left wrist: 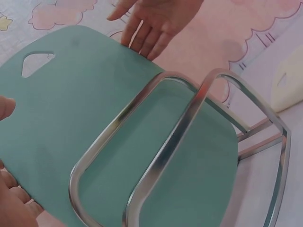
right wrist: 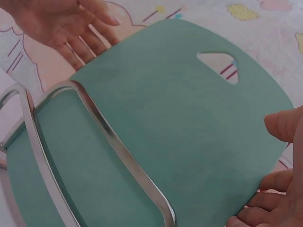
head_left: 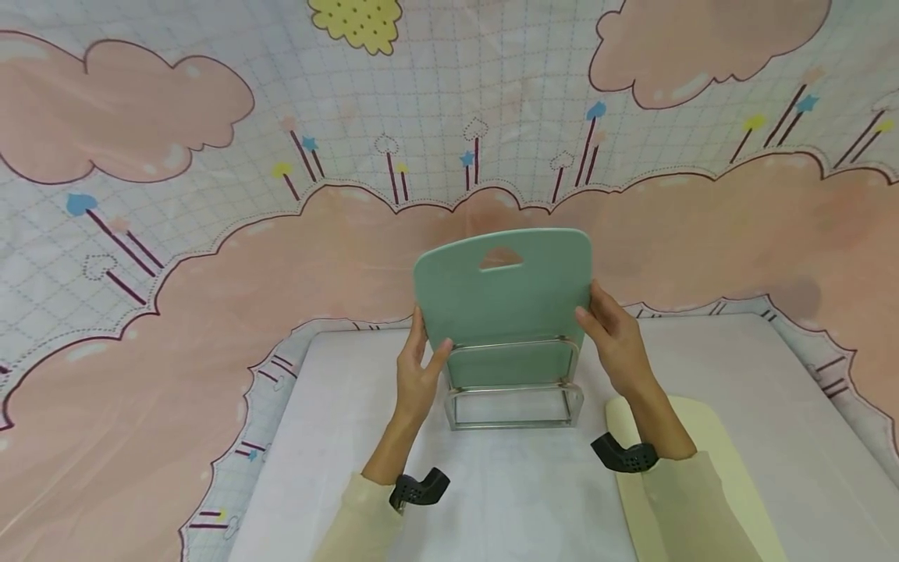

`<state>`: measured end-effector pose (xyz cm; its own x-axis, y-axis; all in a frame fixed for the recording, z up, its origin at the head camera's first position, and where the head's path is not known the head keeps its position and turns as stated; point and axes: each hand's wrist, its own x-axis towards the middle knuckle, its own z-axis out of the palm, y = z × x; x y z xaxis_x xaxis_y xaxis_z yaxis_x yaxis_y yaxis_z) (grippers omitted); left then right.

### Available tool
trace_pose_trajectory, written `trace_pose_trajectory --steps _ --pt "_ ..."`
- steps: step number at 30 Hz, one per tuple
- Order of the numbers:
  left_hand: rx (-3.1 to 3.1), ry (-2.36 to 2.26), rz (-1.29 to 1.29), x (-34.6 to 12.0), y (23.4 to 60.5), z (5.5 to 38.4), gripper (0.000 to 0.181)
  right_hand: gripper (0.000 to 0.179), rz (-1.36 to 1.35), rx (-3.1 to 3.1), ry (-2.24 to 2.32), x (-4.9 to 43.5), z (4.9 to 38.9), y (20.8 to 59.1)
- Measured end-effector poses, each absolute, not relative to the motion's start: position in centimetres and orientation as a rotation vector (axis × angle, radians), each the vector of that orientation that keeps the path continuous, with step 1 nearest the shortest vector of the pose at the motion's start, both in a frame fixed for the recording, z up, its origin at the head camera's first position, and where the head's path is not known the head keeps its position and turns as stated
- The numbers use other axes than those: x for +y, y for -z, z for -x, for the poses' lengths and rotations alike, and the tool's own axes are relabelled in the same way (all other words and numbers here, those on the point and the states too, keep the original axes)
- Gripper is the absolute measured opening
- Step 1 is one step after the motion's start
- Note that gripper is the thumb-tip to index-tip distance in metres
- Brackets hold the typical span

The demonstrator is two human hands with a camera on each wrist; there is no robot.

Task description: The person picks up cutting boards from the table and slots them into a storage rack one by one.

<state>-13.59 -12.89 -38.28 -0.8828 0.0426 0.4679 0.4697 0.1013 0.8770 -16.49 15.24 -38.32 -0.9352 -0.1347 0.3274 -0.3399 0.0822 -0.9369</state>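
A green cutting board (head_left: 506,300) with a handle slot near its top stands upright, leaning slightly back, in a silver metal rack (head_left: 513,424). My left hand (head_left: 419,371) is at the board's left edge, its fingers fairly straight against it and the thumb apart from them. At the opposite edge is my right hand (head_left: 620,347), also with extended fingers and a spread thumb. In the left wrist view, the rack's bent bars (left wrist: 173,137) cross in front of the lower board. The right wrist view shows the right thumb (right wrist: 284,125) over the board's side.
A cream cutting board (head_left: 709,429) lies flat on the white table (head_left: 337,406) to the right, partly under my right forearm. A patterned cloth (head_left: 702,234) with pink clouds hangs behind the table. Each wrist wears a black camera (head_left: 420,488).
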Motion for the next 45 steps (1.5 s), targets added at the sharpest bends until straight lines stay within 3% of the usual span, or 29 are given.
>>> trace_pose_trajectory --steps 45 --pt "-2.206 1.878 0.439 -13.7 37.1 16.1 0.068 0.068 -0.419 -2.345 -1.867 15.6 18.4 38.5"
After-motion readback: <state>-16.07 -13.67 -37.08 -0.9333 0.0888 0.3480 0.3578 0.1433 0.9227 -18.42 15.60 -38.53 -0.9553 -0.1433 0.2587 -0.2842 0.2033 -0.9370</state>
